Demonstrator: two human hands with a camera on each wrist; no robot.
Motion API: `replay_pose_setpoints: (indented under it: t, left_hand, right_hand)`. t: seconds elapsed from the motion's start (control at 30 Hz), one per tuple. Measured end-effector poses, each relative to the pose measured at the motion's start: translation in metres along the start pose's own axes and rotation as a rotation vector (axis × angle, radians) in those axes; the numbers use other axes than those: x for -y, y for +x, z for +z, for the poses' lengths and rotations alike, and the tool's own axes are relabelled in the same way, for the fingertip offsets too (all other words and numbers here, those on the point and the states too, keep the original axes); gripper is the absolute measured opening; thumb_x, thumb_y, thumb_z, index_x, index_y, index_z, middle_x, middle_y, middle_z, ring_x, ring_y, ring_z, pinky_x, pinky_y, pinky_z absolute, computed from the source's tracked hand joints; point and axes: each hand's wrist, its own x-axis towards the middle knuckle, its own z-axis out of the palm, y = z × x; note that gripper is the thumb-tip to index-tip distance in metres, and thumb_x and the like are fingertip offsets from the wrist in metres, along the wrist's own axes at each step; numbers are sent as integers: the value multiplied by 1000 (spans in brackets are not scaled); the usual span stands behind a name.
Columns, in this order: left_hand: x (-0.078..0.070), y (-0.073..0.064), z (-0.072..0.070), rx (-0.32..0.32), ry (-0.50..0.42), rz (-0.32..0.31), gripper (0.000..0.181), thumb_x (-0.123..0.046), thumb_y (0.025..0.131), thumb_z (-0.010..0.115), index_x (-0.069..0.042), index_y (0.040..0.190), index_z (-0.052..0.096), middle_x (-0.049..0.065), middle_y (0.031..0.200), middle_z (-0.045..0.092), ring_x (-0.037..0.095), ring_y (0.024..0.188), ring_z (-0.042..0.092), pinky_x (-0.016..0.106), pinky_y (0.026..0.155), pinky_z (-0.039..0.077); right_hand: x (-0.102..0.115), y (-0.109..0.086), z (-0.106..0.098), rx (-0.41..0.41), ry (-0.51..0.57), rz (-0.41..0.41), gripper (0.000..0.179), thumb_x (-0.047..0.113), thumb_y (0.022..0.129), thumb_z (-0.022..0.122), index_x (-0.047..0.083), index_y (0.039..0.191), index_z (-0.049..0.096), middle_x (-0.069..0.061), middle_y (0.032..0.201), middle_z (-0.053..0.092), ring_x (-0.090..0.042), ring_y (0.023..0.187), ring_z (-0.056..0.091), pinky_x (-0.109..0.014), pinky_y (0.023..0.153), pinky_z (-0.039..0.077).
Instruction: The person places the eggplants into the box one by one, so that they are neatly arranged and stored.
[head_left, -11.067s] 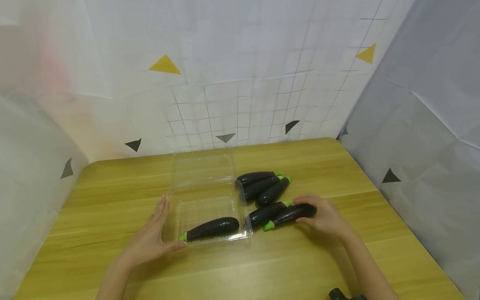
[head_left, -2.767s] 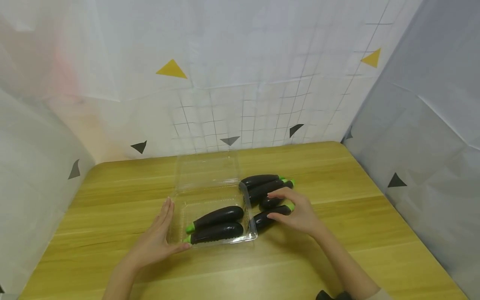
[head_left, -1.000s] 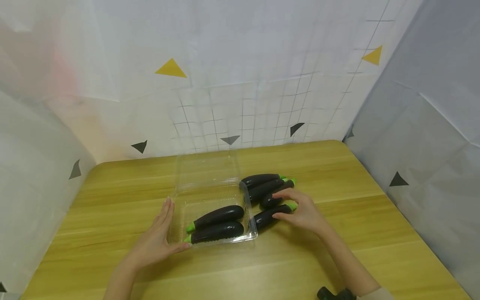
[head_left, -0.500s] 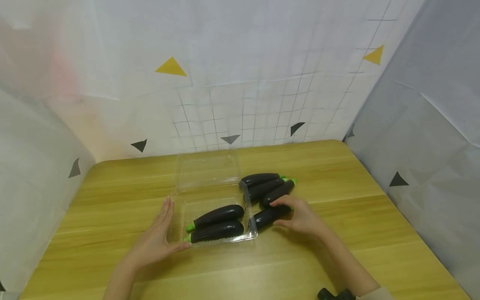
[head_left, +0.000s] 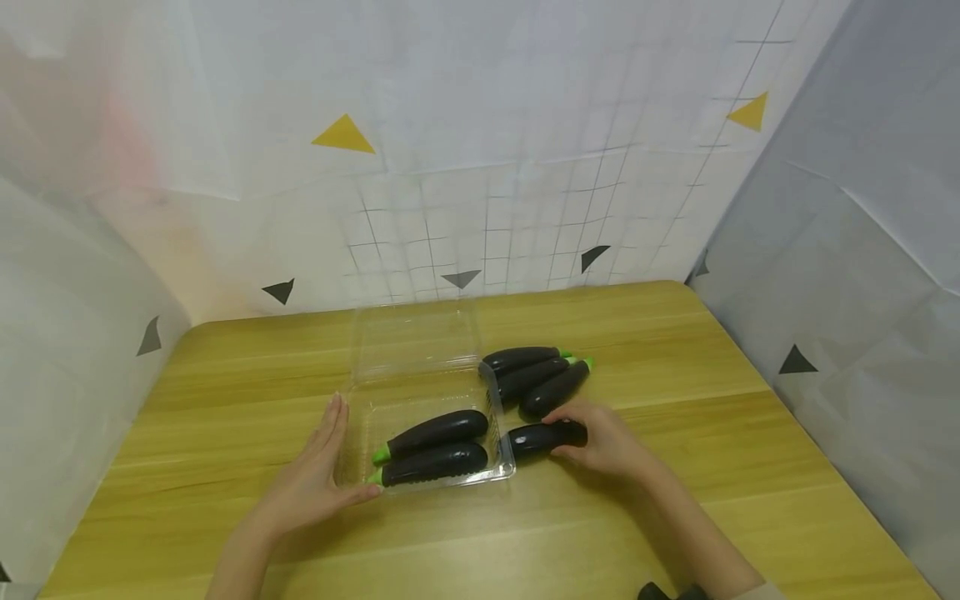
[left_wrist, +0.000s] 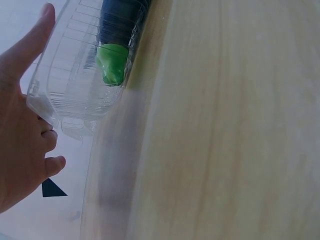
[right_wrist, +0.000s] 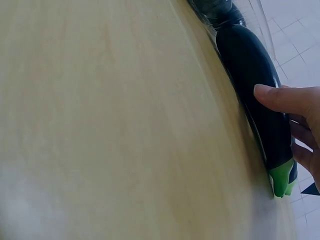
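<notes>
My right hand [head_left: 603,440] grips a dark eggplant [head_left: 528,440] just right of the clear plastic clamshell box [head_left: 501,471]. In the right wrist view the thumb [right_wrist: 272,97] lies on the eggplant's [right_wrist: 250,75] side, its green stem end pointing down; the other fingers are partly hidden behind it. My left hand [head_left: 303,483] rests with straight fingers along the box's left side, the thumb at its front corner. Two eggplants lie side by side inside the box, a rear one [head_left: 438,432] and a front one [head_left: 435,464]. The lid [head_left: 416,333] is folded back behind the box.
Beyond my right hand lie three more eggplants, the nearest one [head_left: 555,392] closest to it. A black object [head_left: 671,592] shows at the bottom edge near the right forearm. White sheets [head_left: 487,125] wall in the wooden table [head_left: 675,358] at the back and sides.
Compared with the earliest frame, a second eggplant lies in the box. Over the last second my right hand has lowered onto the eggplant beside the box and closed round it. The left hand stays put.
</notes>
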Motion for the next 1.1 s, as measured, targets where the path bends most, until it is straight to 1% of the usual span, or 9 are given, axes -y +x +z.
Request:
replay_pose_setpoints:
  t: [0.2, 0.33, 0.53, 0.6, 0.77, 1.1]
  left_hand:
    - [-1, 0, 0, -2, -4, -1, 125, -72, 73, 64, -8, 154, -7, 13, 160, -11, 50, 140, 9, 65, 106, 20]
    - [-1, -1, 0, -7, -3, 4, 126, -71, 73, 65, -7, 154, -7, 14, 160, -11, 50, 140, 9, 66, 106, 20]
    - [1, 0, 1, -6, -13, 6, 126, -70, 73, 67, -7, 154, -7, 11, 160, -14, 49, 140, 7, 65, 107, 18]
    - [1, 0, 1, -4, -17, 4, 126, -70, 72, 67, -7, 154, -7, 11, 160, -14, 48, 141, 6, 65, 107, 17]
    - [2, 0, 2, -5, -17, 4, 126, -70, 72, 67, -7, 154, -7, 12, 160, -13, 49, 141, 7, 66, 107, 17]
    - [2, 0, 3, -11, -8, 6, 126, -71, 72, 66, -6, 154, -5, 13, 160, -12, 48, 141, 8, 65, 107, 19]
  right_hand:
    - [-2, -7, -8, -25, 53, 44, 39, 13, 73, 85, 15, 109, 69, 7, 105, 69, -16, 98, 63, -41, 86, 52]
    - [-3, -11, -17, -55, 58, 56, 39, 10, 72, 85, 13, 108, 69, 5, 105, 68, -16, 97, 63, -39, 84, 53]
    - [0, -14, -31, -146, 24, 68, 40, 7, 72, 85, 11, 108, 69, -1, 106, 69, -19, 95, 65, -39, 81, 54]
    - [2, -13, -34, -174, 12, 65, 40, 6, 71, 85, 11, 108, 69, -2, 106, 69, -19, 93, 66, -38, 80, 55]
    - [12, -7, -38, -207, -14, 46, 41, 7, 70, 86, 10, 108, 70, -2, 105, 69, -20, 91, 67, -37, 79, 56]
    - [33, 12, -37, -198, -15, 42, 41, 14, 73, 85, 13, 110, 70, 0, 105, 69, -18, 91, 67, -37, 80, 55]
